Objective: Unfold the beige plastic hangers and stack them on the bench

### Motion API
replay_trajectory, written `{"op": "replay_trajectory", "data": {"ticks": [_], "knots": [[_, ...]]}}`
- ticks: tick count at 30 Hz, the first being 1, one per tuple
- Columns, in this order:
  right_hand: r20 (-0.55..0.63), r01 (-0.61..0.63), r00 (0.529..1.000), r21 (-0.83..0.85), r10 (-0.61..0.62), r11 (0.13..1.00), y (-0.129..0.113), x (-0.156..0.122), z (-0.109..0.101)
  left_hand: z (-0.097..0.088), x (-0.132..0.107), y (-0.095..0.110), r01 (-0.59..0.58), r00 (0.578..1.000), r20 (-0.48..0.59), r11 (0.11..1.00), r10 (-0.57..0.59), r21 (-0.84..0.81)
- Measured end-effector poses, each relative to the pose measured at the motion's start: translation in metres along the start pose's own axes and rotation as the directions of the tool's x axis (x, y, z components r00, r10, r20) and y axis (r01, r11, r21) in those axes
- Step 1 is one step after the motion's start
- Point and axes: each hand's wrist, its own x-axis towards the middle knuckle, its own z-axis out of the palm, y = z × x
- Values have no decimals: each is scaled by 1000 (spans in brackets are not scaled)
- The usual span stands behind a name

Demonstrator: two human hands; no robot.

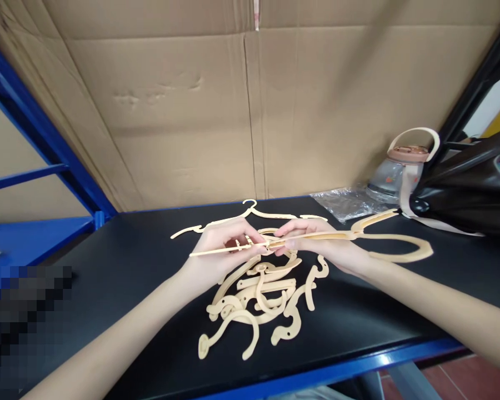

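Observation:
My left hand (227, 239) pinches a thin cream plastic hanger piece (210, 253), seen edge-on, with small pegs along it. Opposite it, my right hand (306, 236) grips a longer cream hanger arm (333, 235) between thumb and fingers. The two pieces meet between my fingertips; whether they are joined I cannot tell. At its right end the arm seems to reach a bent piece (373, 221) and a large curved hook (423, 248). Beneath my hands lies a loose heap of cream hanger parts (266, 286), including a hook (233, 314) and a wavy piece (291, 325).
A hanger with its hook (250, 204) lies at the back of the black table (150, 278). Clear plastic wrap (341, 203), a strapped bottle (394, 175) and a black bag (466, 183) stand at the right. Cardboard (170, 111) walls the back; a blue frame (45, 133) rises left.

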Motion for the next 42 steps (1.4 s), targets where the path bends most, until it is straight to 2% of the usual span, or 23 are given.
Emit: {"op": "replay_trajectory", "data": {"ticks": [3, 7, 9, 13, 18, 21, 25, 30, 37, 42], "knots": [[8, -12, 1000, -31, 12, 999, 2, -2, 2, 2, -1, -2, 2, 997, 75, 1000, -2, 1], [30, -11, 999, -27, 12, 1000, 7, -1, 1, 3, -2, -1, 73, 989, 129, 997, -72, -3], [28, -24, 999, -32, 24, 999, 10, 0, 0, 2, -1, 0, 129, 980, 161, 990, -118, -64], [90, -44, 995, -17, 46, 999, 10, 1, 1, 0, 1, -1, 248, 942, 279, 948, -188, -197], [148, -68, 987, 17, 65, 998, 1, -3, 5, -2, 2, -3, 332, 880, 420, 920, -223, -207], [217, -82, 973, 25, 75, 996, 0, -5, 6, 0, -1, -6, 400, 845, 479, 875, -237, -274], [255, -88, 964, 38, 75, 995, 5, -5, 6, 2, -5, -11, 460, 814, 524, 828, -249, -322], [263, -100, 961, 53, 82, 994, 1, -5, 7, 2, -4, -8, 473, 814, 526, 806, -246, -356], [298, -155, 946, 84, 123, 984, -2, -8, 5, 3, -3, -3, 599, 734, 608, 712, -304, -367], [320, -143, 941, 89, 107, 986, -2, -9, 3, 4, -5, -6, 664, 689, 644, 645, -331, -379]]}}
